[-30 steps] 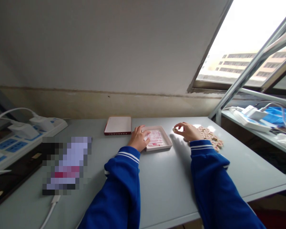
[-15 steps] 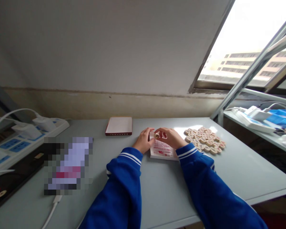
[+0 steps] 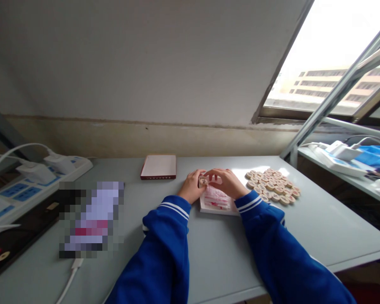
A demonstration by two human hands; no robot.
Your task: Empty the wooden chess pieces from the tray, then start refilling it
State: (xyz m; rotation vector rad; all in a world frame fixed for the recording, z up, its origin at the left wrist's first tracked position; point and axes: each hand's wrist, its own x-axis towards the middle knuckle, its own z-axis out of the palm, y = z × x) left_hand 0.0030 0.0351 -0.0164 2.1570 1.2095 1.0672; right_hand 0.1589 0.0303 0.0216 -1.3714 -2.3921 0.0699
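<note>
A round wooden Chinese chess piece (image 3: 203, 181) with a dark character on its face lies at the far left corner of a shallow white box (image 3: 220, 211). My left hand (image 3: 191, 186) curves around that corner, thumb and fingers on either side of the piece, gripping the box's edge. Reaching over the box from the right, my right hand (image 3: 229, 182) has its fingertips bent down onto the piece. Inside the box is a folded, clear plastic sheet with red print (image 3: 218, 197). Part of the box is hidden under my right hand.
Many wooden chess pieces (image 3: 272, 185) lie grouped on the desk at the right. A red-edged box lid (image 3: 160, 165) rests near the wall. At the left are a blurred phone (image 3: 96, 219) with a cable and a power strip (image 3: 47, 179) with plugs.
The chess piece, tilted between my fingers before, now shows its face and sits lower and slightly left at the box corner. My right fingers have shifted slightly left with it.
</note>
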